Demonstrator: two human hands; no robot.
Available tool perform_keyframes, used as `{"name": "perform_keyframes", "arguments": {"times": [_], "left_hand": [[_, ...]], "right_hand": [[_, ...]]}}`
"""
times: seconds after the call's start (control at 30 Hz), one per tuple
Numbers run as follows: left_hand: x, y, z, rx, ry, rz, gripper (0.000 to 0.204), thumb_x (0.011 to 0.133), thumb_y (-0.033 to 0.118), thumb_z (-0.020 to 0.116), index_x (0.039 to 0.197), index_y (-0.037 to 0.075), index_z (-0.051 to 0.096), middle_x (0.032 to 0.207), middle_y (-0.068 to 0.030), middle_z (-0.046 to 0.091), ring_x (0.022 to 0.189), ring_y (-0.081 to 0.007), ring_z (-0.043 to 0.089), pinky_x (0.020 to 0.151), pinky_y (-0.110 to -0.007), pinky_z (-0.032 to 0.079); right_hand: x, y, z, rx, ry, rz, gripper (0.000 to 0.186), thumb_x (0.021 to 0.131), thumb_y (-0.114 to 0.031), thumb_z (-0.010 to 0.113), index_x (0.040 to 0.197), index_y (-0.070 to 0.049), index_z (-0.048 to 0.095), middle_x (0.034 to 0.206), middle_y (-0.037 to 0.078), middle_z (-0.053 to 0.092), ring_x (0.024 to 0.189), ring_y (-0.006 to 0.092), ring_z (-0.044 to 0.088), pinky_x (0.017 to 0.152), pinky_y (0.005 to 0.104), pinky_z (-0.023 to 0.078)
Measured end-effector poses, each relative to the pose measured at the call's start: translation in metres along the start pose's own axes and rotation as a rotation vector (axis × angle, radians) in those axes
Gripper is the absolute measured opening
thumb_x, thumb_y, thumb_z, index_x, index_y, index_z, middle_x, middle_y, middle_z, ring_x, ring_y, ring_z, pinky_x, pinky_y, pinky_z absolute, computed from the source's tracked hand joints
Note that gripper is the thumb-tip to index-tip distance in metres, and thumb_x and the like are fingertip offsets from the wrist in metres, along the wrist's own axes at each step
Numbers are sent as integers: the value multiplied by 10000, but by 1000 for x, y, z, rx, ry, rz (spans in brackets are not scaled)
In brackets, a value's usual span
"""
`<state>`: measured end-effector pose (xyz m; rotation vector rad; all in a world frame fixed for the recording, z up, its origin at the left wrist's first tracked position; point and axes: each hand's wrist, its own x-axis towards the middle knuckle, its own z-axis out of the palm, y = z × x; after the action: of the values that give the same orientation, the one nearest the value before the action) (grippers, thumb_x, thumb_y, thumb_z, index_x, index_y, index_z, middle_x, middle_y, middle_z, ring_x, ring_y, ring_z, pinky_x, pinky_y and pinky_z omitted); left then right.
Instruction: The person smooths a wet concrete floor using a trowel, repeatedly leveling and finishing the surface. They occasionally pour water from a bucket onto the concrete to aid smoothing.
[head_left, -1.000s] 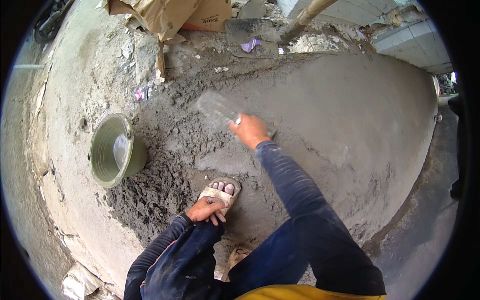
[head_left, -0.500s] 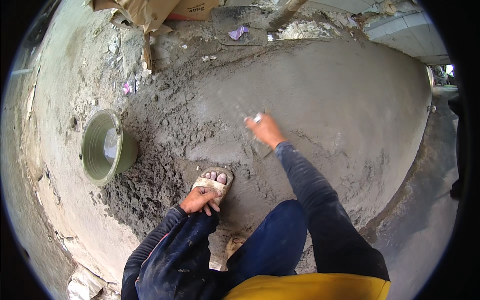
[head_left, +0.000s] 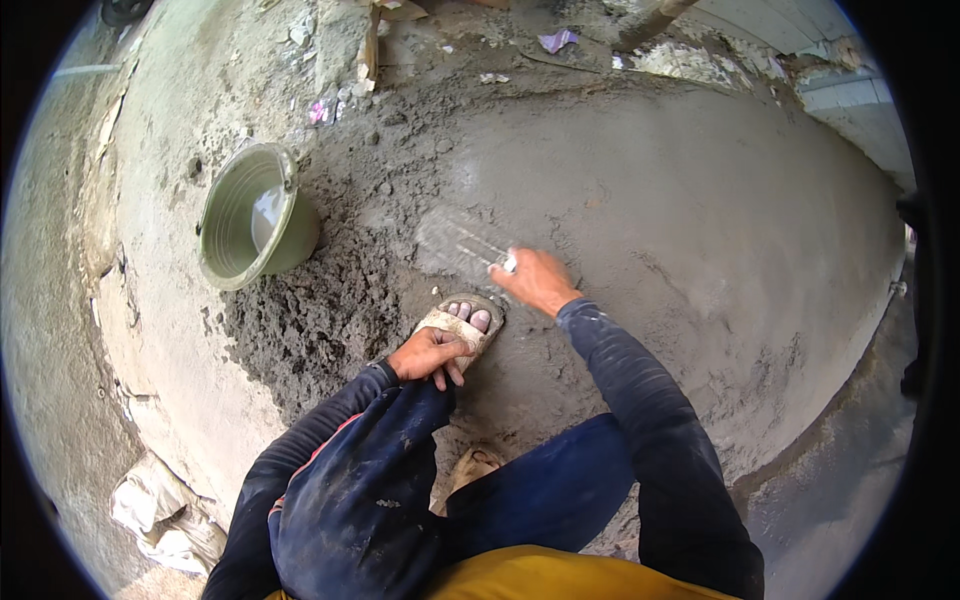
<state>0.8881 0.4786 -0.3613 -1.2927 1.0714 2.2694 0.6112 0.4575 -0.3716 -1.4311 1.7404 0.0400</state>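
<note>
My right hand (head_left: 538, 281) grips the handle of a steel trowel (head_left: 458, 241), whose blade is blurred as it lies on the wet mortar (head_left: 640, 190). Smooth grey mortar spreads around and beyond the blade. Over my left knee, my left hand (head_left: 432, 356) hangs loosely with its fingers partly apart and nothing in them. Just beyond that hand is my sandalled foot (head_left: 465, 325), standing on the mortar. Rough, lumpy mortar (head_left: 300, 335) is heaped to the left of the foot.
A green bucket (head_left: 305, 235) with some water in it stands tilted-looking at the left, beside the rough mortar. Scraps of litter (head_left: 558, 41) lie at the far edge. A crumpled pale sack (head_left: 165, 510) is at the lower left. The slab's edge (head_left: 835, 385) runs along the right.
The trowel has swept back toward me and its blade now shows more clearly. My view has shifted, so the bucket appears higher and further right. My left hand stays on the knee.
</note>
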Motion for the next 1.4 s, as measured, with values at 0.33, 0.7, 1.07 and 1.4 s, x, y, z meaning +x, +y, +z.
{"name": "perform_keyframes", "arguments": {"times": [0.33,0.7,1.07,1.4], "left_hand": [[51,109,17,874,311,599,311,950,229,664,1243,140,720,999,-110,775,895,-334,739,867,-465,593],[210,283,34,1961,328,849,504,969,291,675,1459,194,608,1428,-77,564,1332,-256,480,1062,-445,420],[193,283,8,1649,247,955,341,952,149,600,1279,72,659,1298,-173,657,1213,-342,657,1020,-453,537],[-29,318,-169,1085,1634,981,969,928,528,727,1662,96,266,1707,-202,244,1562,-386,237,1254,-542,295]], "right_hand": [[-130,121,-47,368,714,350,544,966,-489,691,1130,28,652,741,20,622,591,164,590,514,359,479],[-287,161,20,1223,895,946,419,966,-397,721,1165,-55,584,622,0,519,417,118,464,377,312,396],[-255,161,3,1313,823,818,946,950,-430,740,1583,112,291,656,21,538,479,116,503,422,295,395],[-116,195,-41,864,866,750,872,957,-553,657,1472,124,467,857,150,711,730,228,705,548,368,552]]}}
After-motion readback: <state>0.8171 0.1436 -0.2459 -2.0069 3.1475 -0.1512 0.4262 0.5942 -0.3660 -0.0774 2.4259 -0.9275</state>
